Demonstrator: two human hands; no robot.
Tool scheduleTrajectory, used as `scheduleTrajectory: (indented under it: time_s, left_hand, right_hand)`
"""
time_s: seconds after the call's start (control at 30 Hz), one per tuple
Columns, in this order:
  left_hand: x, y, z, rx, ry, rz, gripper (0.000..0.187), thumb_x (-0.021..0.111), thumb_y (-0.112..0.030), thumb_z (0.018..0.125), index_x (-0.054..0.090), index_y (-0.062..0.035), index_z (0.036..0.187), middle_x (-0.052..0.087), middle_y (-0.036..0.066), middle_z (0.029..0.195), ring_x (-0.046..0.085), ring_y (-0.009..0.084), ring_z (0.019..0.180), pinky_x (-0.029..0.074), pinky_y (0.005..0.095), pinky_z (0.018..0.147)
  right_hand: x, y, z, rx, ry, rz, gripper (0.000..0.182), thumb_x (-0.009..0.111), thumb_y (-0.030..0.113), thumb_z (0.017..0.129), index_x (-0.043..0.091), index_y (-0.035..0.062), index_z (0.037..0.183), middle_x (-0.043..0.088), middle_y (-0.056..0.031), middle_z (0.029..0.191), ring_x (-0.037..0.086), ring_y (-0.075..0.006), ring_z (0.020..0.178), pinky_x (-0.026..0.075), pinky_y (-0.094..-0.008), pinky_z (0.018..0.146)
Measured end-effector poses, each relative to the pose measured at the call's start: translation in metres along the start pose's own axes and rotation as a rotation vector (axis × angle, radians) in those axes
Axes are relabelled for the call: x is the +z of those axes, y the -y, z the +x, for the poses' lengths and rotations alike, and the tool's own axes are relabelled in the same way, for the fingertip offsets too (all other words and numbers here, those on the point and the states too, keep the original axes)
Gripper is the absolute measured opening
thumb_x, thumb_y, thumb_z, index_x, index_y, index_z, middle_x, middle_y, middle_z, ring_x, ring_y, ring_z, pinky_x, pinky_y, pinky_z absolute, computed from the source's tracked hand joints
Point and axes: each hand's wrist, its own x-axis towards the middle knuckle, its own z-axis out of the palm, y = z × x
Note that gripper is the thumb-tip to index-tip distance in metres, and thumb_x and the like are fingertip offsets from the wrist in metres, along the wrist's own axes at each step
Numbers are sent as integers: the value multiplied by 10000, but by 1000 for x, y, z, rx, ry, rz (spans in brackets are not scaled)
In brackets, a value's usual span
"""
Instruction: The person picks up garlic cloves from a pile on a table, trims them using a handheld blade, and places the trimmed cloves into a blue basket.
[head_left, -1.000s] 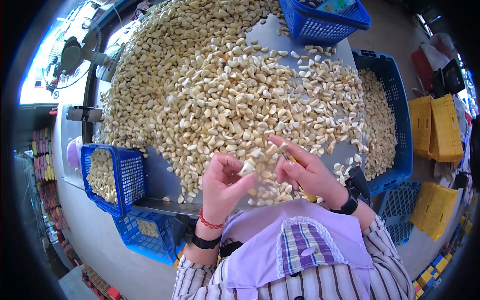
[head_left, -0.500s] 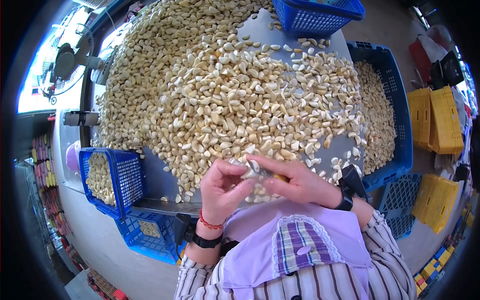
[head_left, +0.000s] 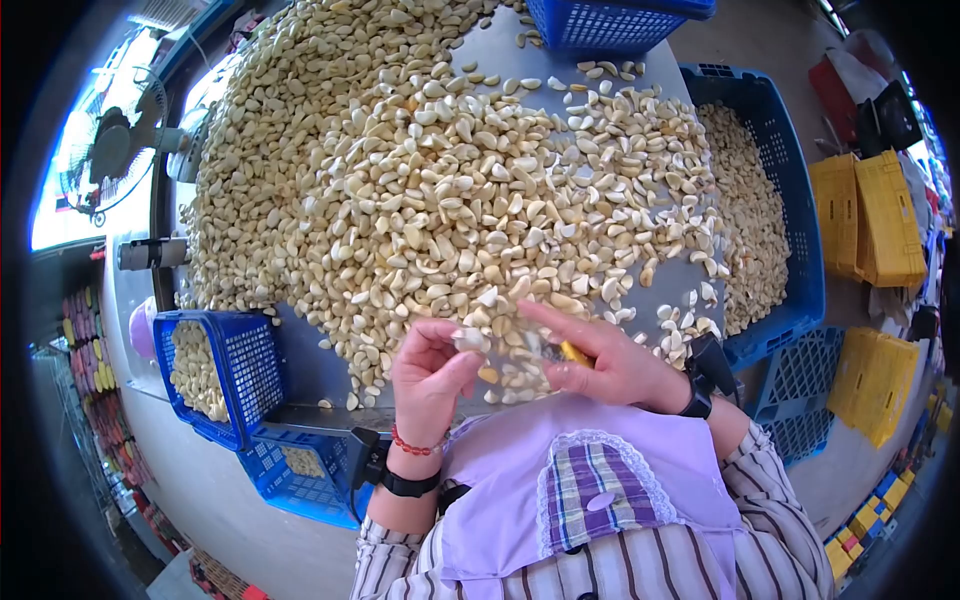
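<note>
My left hand (head_left: 430, 372) pinches a whitish clove (head_left: 471, 341) between thumb and fingertips, at the front edge of a metal table (head_left: 312, 362). To its right, my right hand (head_left: 605, 360) is closed around a small knife with a yellow handle (head_left: 575, 353). The blade is blurred, and the index finger reaches out above it. A gap lies between the two hands. A large heap of pale peeled cloves (head_left: 430, 200) spreads over the table behind both hands, with loose ones beneath them.
A blue basket of cloves (head_left: 245, 375) stands at the left, another (head_left: 300, 475) below it. One more blue basket (head_left: 610, 25) is at the back. A large blue crate (head_left: 800, 230) holds cloves at the right. Yellow crates (head_left: 890, 220) stand farther right, a fan (head_left: 120, 145) at upper left.
My hands have moved apart. The left has shifted slightly left with the clove, and the right slightly right with the knife. The whole view has shifted a little.
</note>
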Motion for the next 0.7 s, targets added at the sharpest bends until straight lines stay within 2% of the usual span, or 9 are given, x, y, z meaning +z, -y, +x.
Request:
scheduleTrajectory:
  time_s: [0.03,0.07,0.17,0.2,0.33,0.4,0.5,0.63,0.7]
  left_hand:
    - [0,2,-1,-20,18,48,207,637,50,813,514,-22,965,628,80,907,596,84,669,472,194,530]
    - [4,1,-1,-57,54,34,244,670,80,780,516,-30,935,619,47,887,587,64,693,479,197,572]
    - [11,7,-4,-39,172,84,256,683,80,775,509,-35,923,614,27,857,582,52,727,482,195,626]
    - [14,8,-3,-64,139,77,260,716,75,744,515,-33,869,615,32,798,579,69,659,463,185,539]
    - [19,1,-5,-172,210,65,244,713,97,733,520,-31,810,610,27,790,592,74,678,486,194,583]
    - [18,3,-5,-184,99,316,246,725,97,718,518,-27,763,616,40,804,596,77,696,496,210,612]
    - [18,-2,-6,-104,158,431,204,727,69,736,551,-27,772,604,14,804,573,48,728,480,199,639]
    - [17,-4,-3,-147,276,179,205,726,70,731,548,-24,766,599,3,763,566,48,697,477,200,618]
    - [20,-2,-1,-228,212,130,201,734,55,732,552,-24,758,595,-4,729,561,48,673,475,201,608]
  right_hand:
    - [1,-2,0,-135,-10,-125,641,572,285,888,312,108,1446,546,-176,1267,599,-147,754,477,-264,737]
    - [-7,19,0,172,148,-51,635,571,265,878,320,131,1445,625,-174,1115,615,-164,727,475,-276,701]
    - [-10,26,5,207,242,-79,631,566,264,879,319,151,1448,657,-133,896,582,-154,640,452,-275,618]
    - [2,5,3,-43,106,15,625,561,271,882,325,147,1446,632,-106,805,505,-123,567,420,-261,565]
    - [-4,1,0,48,165,65,601,548,270,887,344,143,1438,643,-121,821,485,-121,554,416,-271,562]
    - [-10,12,0,203,242,139,565,537,256,892,377,138,1422,645,-118,797,500,-123,565,424,-275,577]
    - [-7,8,0,131,199,104,558,531,240,891,384,135,1418,614,-89,702,493,-110,564,412,-261,570]
    - [-11,2,-2,37,305,105,562,530,239,892,378,135,1422,604,-76,697,484,-103,561,405,-255,566]
    - [-14,8,-2,156,324,209,571,532,244,893,367,134,1428,624,-83,792,477,-95,582,405,-250,578]
